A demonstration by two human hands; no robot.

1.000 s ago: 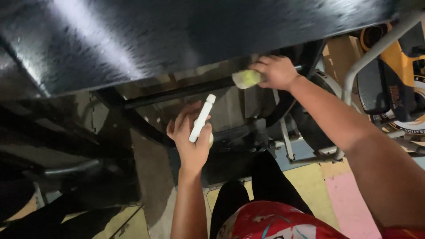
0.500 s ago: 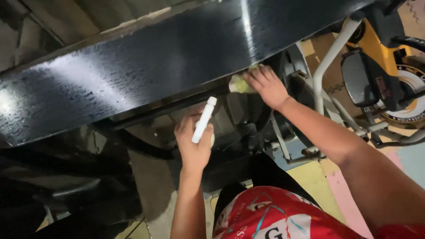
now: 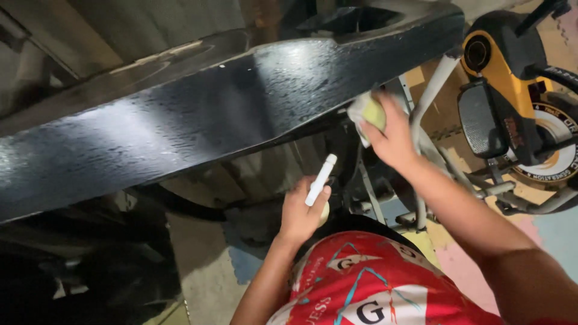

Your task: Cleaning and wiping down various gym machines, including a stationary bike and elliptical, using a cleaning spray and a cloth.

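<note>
Yellow-green cloth (image 3: 368,114) under right hand (image 3: 394,141), on glossy black panel (image 3: 198,126)

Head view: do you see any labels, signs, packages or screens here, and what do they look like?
Round decal: far right, on the wheel of the yellow-and-black machine; white ring, orange and dark marks.
Small plate: on that machine's black body; reddish, oblong.
Shirt print: bottom centre; red cloth, white patches, dark letters.
No packages or screens show.
</note>
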